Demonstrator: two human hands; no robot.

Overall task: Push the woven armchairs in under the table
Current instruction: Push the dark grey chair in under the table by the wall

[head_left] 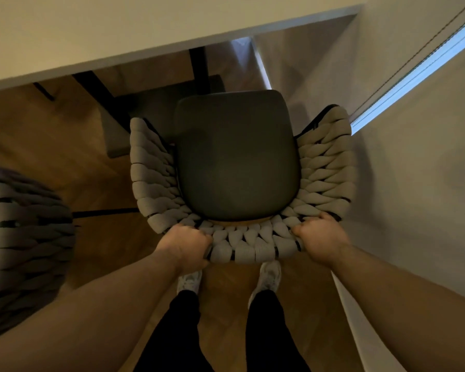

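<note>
In front of the white table point(118, 36), the woven armchair point(325, 167) stands on the wooden floor point(97, 146), its front near the table's edge. A dark seat cushion point(236, 157) lies inside its curved woven shell. The left hand point(185, 245) and the right hand point(320, 237) both grip the backrest top, fingers curled over the weave. A second woven armchair point(30, 237) stands apart at the left.

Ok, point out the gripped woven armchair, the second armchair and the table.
gripped woven armchair point(236, 157), head view, dark seat cushion.
second woven armchair point(30, 237), head view, woven backrest at left edge.
table point(145, 25), head view, bare pale top.
</note>
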